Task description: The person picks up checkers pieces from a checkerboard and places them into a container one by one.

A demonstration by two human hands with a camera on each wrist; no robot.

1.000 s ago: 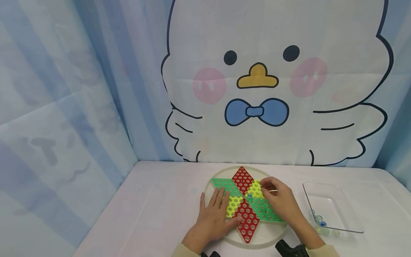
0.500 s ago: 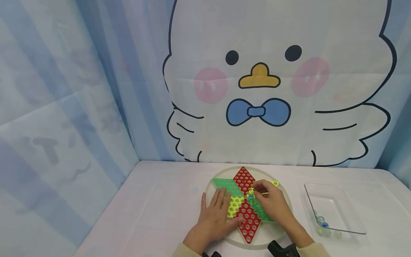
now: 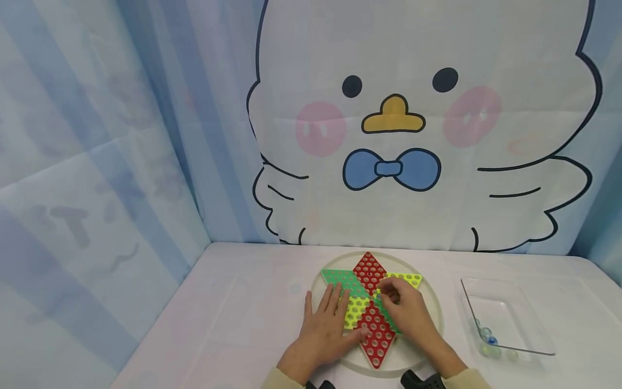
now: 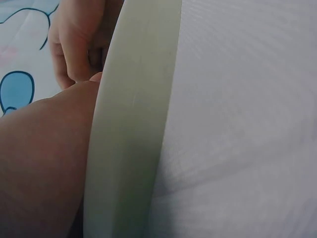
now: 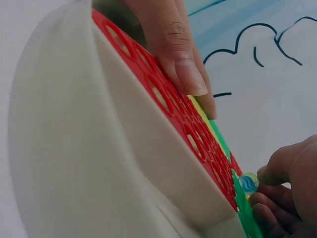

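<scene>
A round off-white Chinese checkers board (image 3: pixel 408 354) lies on the table with a red, green and yellow star of holes. My left hand (image 3: pixel 323 332) rests on its left side with fingers spread, thumb over the lower red point. My right hand (image 3: pixel 410 310) is at the star's middle with fingers curled. In the right wrist view its thumb and fingertips (image 5: pixel 265 174) pinch at a clear marble with a blue swirl (image 5: pixel 248 183), low at the holes. A yellowish bit shows beside that marble; whether it is a second marble I cannot tell.
A clear plastic tray (image 3: pixel 532 324) stands right of the board, with several clear, greenish and blue marbles (image 3: pixel 492 340) along its left front side. A cartoon-printed curtain (image 3: pixel 389 216) hangs behind the table's back edge, and another closes off the left.
My right hand has moved left from the yellow point to the star's middle, uncovering the yellow holes and closing in around the blue marble. My left hand stays in place.
</scene>
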